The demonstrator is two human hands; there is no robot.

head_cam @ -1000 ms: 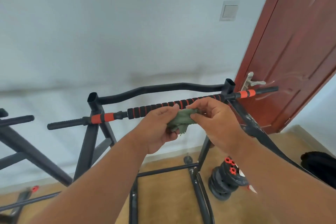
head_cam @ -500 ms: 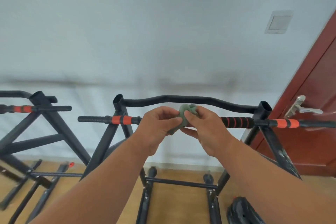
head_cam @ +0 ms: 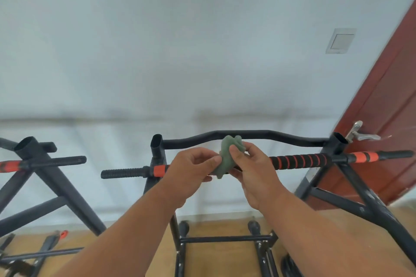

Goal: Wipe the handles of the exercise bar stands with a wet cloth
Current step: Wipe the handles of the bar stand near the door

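Note:
A black exercise bar stand [head_cam: 158,148] faces me, with a curved top bar [head_cam: 281,136] and a straight handle bar [head_cam: 301,161] wrapped in black and orange grip. In front of the handle's middle I hold a bunched green cloth [head_cam: 227,153]. My left hand [head_cam: 191,171] pinches its left side. On the other side, my right hand [head_cam: 249,166] pinches it between thumb and fingers. The hands and cloth hide the middle of the handle. Whether the cloth touches the bar cannot be made out.
A second black stand [head_cam: 33,164] with an orange-gripped bar stands at the left. A red-brown door [head_cam: 387,119] with a metal lever [head_cam: 360,135] is at the right, a wall switch [head_cam: 341,40] above. Wooden floor and stand feet [head_cam: 225,238] lie below.
The view has swung left and up, so the door slid right and the left stand came into view. The cloth rose from below the handle to in front of the bars, still held in both hands.

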